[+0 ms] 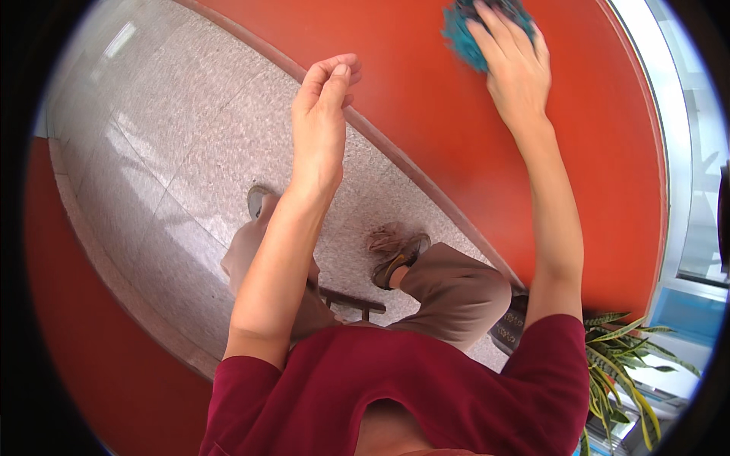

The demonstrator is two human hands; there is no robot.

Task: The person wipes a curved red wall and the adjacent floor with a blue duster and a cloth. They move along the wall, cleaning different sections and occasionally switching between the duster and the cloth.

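My right hand [516, 68] is pressed over a bunched teal and dark cloth [465, 40] against the red painted wall [593, 188]. The hand and cloth look slightly blurred. My left hand [326, 85] hangs in the air in front of the wall's lower edge, seen from above. Its fingers are curled in and the thumb rests against the index finger, with nothing visible in the grip. A crumpled brownish cloth [386, 236] lies on the floor beside my right shoe [399, 262].
A baseboard [422, 171] runs between the wall and the speckled tile floor [188, 142]. Another red wall [102, 342] curves along the left. Part of a low wooden stool [353, 300] shows between my legs. At right are a window frame [676, 171] and a snake plant [621, 359].
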